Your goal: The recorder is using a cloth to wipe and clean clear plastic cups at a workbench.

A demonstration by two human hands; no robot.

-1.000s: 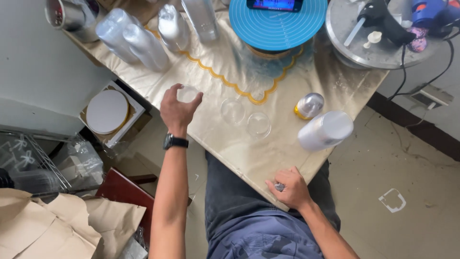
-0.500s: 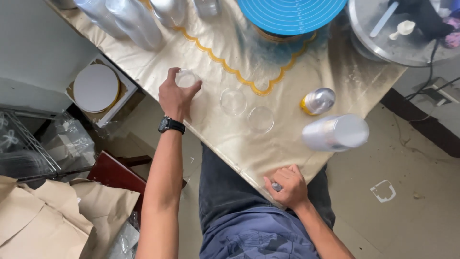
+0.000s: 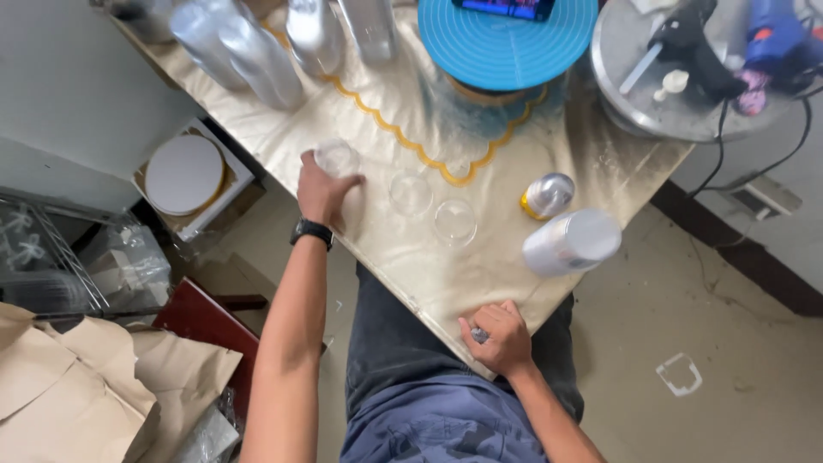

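Note:
My left hand (image 3: 322, 190), with a black watch on the wrist, grips a clear plastic cup (image 3: 337, 159) standing on the table's left edge. Two more clear cups (image 3: 411, 194) (image 3: 454, 222) stand just to its right on the shiny cream tablecloth (image 3: 403, 257). Near the table's front corner my right hand (image 3: 497, 336) rests as a fist around a small dark object (image 3: 479, 335) that I cannot identify. A large white cup (image 3: 573, 242) and a small silver-and-yellow can (image 3: 547, 195) stand to the right of the clear cups.
At the back, several tall silver bottles (image 3: 257, 53) stand by a blue turntable (image 3: 507, 39) and a round metal tray (image 3: 686, 77) with tools and cables. On the floor at left lie a boxed round board (image 3: 183, 174), brown paper (image 3: 77, 386) and a wire rack (image 3: 43, 257).
My left hand has kept hold of the clear cup at the table's left edge while the view shifted. The right hand stays at the front corner.

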